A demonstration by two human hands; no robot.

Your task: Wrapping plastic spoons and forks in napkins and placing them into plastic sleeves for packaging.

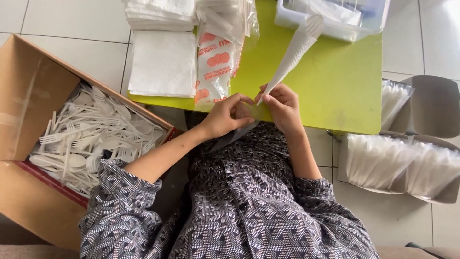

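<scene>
My right hand [282,108] pinches the lower end of a long white napkin-wrapped cutlery roll [293,53] that slants up and away over the lime-green table [335,81]. My left hand [225,115] is close beside it at the table's near edge, fingers curled on a thin clear plastic sleeve [235,135] that hangs below the roll's lower end. Both hands meet at that end.
A cardboard box [28,96] at my left holds several white plastic forks and spoons [91,134]. White napkin stacks [163,62] and a printed plastic packet [215,67] lie on the table. A clear tub [330,24] stands at the back. Bagged finished rolls [402,163] rest on chairs at right.
</scene>
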